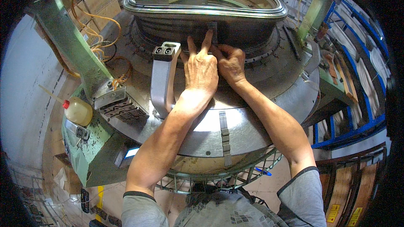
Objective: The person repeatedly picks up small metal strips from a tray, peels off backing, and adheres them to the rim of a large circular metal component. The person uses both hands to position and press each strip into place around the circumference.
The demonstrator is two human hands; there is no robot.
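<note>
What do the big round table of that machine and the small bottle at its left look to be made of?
The round table looks like bare metal, probably steel: grey, with a dull sheen and bright worn patches. The small bottle looks like soft translucent plastic, yellowish, with a red cap and a thin spout.

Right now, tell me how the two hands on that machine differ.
The left hand lies back-up with fingers stretched, its index fingertip pressed on a small grey block on the dark cylinder wall. The right hand is curled, fingers bent in, sitting lower and partly tucked behind the left hand. Both are bare and rest side by side at the foot of the cylinder wall.
</note>
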